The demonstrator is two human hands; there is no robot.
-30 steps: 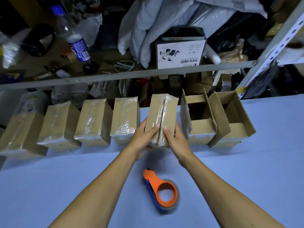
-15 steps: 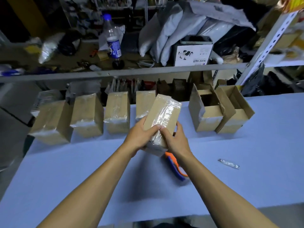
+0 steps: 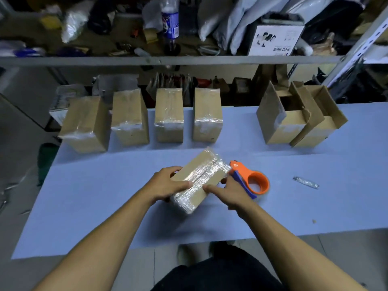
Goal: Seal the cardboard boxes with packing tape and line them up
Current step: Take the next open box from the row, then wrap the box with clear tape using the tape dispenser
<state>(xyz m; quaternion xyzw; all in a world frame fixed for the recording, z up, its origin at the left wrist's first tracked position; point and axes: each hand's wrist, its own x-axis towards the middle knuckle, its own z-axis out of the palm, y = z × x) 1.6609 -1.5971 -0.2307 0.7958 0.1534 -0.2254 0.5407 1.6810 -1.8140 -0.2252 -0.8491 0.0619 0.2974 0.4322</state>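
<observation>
While both bare arms reach out over the blue table (image 3: 84,206), a taped cardboard box (image 3: 199,178) sits between the hands near the middle of the surface, turned at an angle with its shiny taped seam facing up. The left hand (image 3: 168,184) grasps the box's near-left side, fingers curled over the top edge and onto the tape. The right hand (image 3: 228,191) lies against the box's right side, index finger stretched flat along the top at the near end, thumb tucked against the far edge; it presses and steadies more than it grips. Whether the box rests fully on the table or is tipped up a little cannot be told.

Just beside the right hand, touching or almost touching the box's far corner, lies the orange tape dispenser (image 3: 252,181) with its blue blade side toward the hand. Along the table's far edge four sealed boxes (image 3: 168,116) stand in a row, upright and slightly apart, their tape glinting. Well to the right of them, past a gap, two open boxes (image 3: 300,120) stand pressed together with flaps raised. A small scrap of tape (image 3: 306,182) lies on the table off to the right of the dispenser. Behind runs a cluttered shelf (image 3: 189,59) with a plastic bottle (image 3: 170,22) on it.
</observation>
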